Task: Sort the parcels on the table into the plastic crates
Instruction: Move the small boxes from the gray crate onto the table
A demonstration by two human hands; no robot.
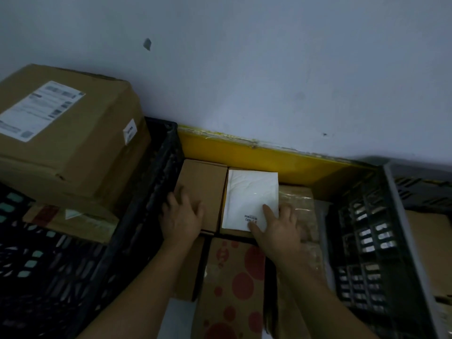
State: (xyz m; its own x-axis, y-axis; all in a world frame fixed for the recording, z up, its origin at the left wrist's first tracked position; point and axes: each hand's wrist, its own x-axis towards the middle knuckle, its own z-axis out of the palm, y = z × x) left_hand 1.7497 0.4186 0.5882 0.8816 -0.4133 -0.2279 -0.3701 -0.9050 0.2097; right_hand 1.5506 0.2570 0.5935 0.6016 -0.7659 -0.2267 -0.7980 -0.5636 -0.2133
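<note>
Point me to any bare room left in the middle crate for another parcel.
Little. Plain brown box, white mailer and red-dotted box pack the middle crate. The only open patches are the dark slot below the left hand and the pale patch beneath it.

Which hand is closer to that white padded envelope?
The right hand: its straight fingers rest on the near corner of the white padded envelope. The left hand lies beside it, flat on the small brown box, not touching the envelope.

We see a black crate (156,182) holding several cardboard parcels (203,189); whatever carries it stays hidden.
</note>
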